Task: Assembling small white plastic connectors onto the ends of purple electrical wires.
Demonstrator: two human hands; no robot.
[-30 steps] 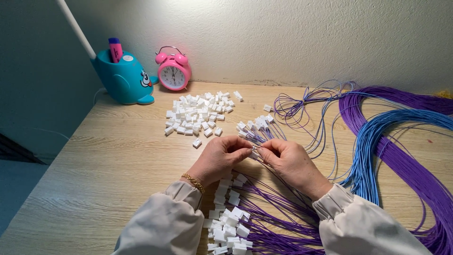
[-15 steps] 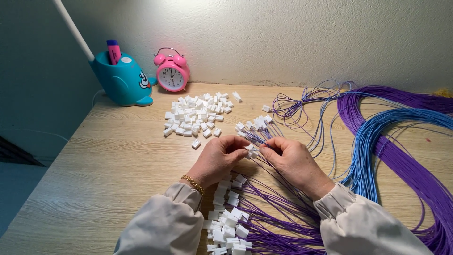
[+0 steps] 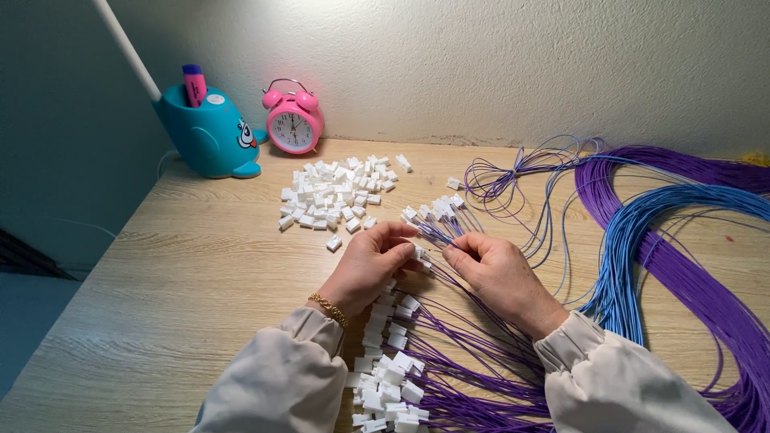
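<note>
Pinched between both hands at the middle of the wooden tabletop [image 3: 160, 305]: a small white connector [image 3: 419, 255] and the purple wires [image 3: 449, 240] meeting it. Left hand [image 3: 370, 265] curled, fingertips pressed together on the connector; right hand [image 3: 493, 269] likewise curled, thumb and forefinger closed on the thin wires just beside it, the two hands nearly touching. Beige sleeves [image 3: 273, 385] on both arms, a gold bracelet [image 3: 327, 307] at the left wrist. Directly beyond the hands, a fan of wires already tipped with white connectors [image 3: 437, 210]; directly below them, toward the camera, a thick row of finished white plugs [image 3: 385, 369] on purple leads running to the lower edge. Farther back and to the left, a loose heap of white connector housings [image 3: 333, 200], a few strays around it. To the right, long looping bundles of blue wire [image 3: 634, 240] and purple wire [image 3: 698, 281] sweeping across the tabletop. Against the rough pale wall [image 3: 521, 64], a pink twin-bell alarm clock [image 3: 293, 122] beside a teal whale-shaped pen holder [image 3: 207, 132] with a pink marker [image 3: 194, 83] standing in it.
</note>
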